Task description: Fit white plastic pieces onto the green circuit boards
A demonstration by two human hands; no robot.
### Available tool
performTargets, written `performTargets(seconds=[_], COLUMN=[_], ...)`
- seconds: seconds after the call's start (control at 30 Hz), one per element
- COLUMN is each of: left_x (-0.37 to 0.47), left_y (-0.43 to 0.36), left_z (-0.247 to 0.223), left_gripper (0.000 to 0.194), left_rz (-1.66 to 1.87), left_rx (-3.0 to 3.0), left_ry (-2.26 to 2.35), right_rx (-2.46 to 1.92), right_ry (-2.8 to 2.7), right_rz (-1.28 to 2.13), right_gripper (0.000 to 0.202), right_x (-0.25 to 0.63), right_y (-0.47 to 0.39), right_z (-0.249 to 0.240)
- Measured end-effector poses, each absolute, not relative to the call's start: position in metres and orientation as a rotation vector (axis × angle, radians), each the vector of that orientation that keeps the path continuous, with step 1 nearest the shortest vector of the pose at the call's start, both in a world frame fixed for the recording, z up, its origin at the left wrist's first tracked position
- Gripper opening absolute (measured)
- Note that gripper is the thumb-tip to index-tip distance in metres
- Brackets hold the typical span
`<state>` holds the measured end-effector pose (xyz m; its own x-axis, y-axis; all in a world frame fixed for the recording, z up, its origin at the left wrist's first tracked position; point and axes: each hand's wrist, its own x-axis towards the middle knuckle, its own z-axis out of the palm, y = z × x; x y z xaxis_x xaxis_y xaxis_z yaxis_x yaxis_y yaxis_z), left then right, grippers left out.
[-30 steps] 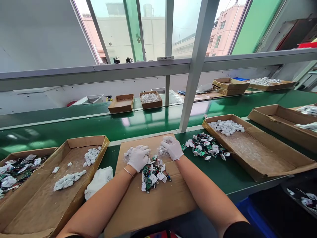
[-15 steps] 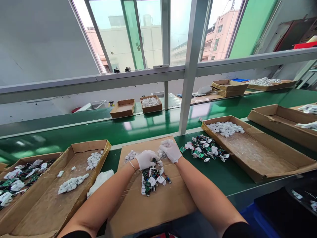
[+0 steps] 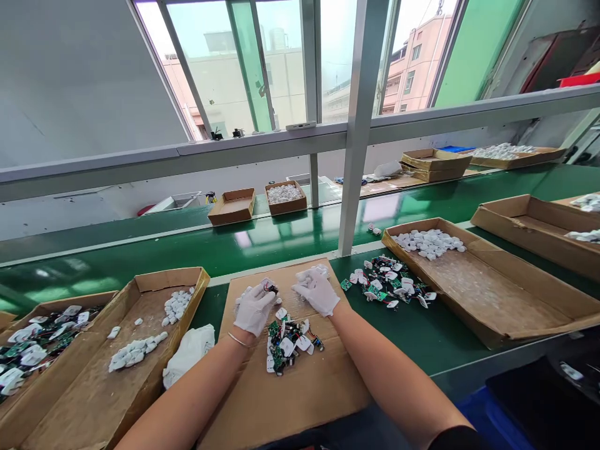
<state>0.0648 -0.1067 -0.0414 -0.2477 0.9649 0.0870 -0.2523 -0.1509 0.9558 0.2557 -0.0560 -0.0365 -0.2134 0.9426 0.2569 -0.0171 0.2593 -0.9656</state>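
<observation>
My left hand [image 3: 255, 309], in a white glove, pinches a small circuit board with wires [image 3: 270, 286] above the far left of a cardboard sheet [image 3: 281, 406]. Small white plastic pieces lie partly hidden behind that hand. My right hand [image 3: 321, 294], also gloved, is at the sheet's far right with its fingers bent over white pieces [image 3: 322, 269]. What sits inside its fingers is hidden. Between my forearms is a heap of circuit boards with white plastic parts and wires [image 3: 288, 345].
Left are a cardboard tray [image 3: 70, 400] with white pieces, a tray of circuit boards [image 3: 32, 350] and a white cloth-like bundle [image 3: 190, 353]. Right are another board heap [image 3: 389, 281] and a large tray [image 3: 497, 306] with white pieces. A metal post [image 3: 352, 156] rises beyond the sheet.
My left hand has moved left from the board heap and now has a wired circuit board in its fingers. My right hand has shifted slightly, its thumb now pointing left.
</observation>
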Motion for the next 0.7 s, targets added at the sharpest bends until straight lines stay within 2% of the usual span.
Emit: performTargets(seconds=[0.1,0.23,0.37,0.53,0.6,0.7], left_x=[0.064,0.059,0.058,0.057,0.057,0.058], left_y=[-0.113,-0.118,-0.124,-0.126,-0.125,-0.123], left_z=[-0.041,-0.041,-0.044,-0.048,-0.049,-0.048], left_gripper=[0.032,0.026,0.013,0.016,0.013,0.027], left_rz=[1.570,1.506,1.481,1.530,1.561,1.595], left_rx=[1.046,1.389,1.780,1.698,1.658,1.601], left_ry=[1.126,1.246,1.263,1.256,1.315,1.353], right_rx=[-0.900,-0.742,-0.587,-0.424,-0.496,-0.666], right_ry=[-1.611,-1.796,-2.012,-2.222,-2.169,-1.916], right_rz=[1.201,1.262,1.240,1.059,1.079,1.138], right_gripper=[0.024,0.036,0.025,0.019,0.021,0.028], right_x=[0.253,0.251,0.252,0.254,0.255,0.256], right_y=[-0.066,-0.078,-0.085,-0.088,-0.087,-0.083], right_z=[-0.036,-0.030,-0.023,-0.023,-0.026,-0.033])
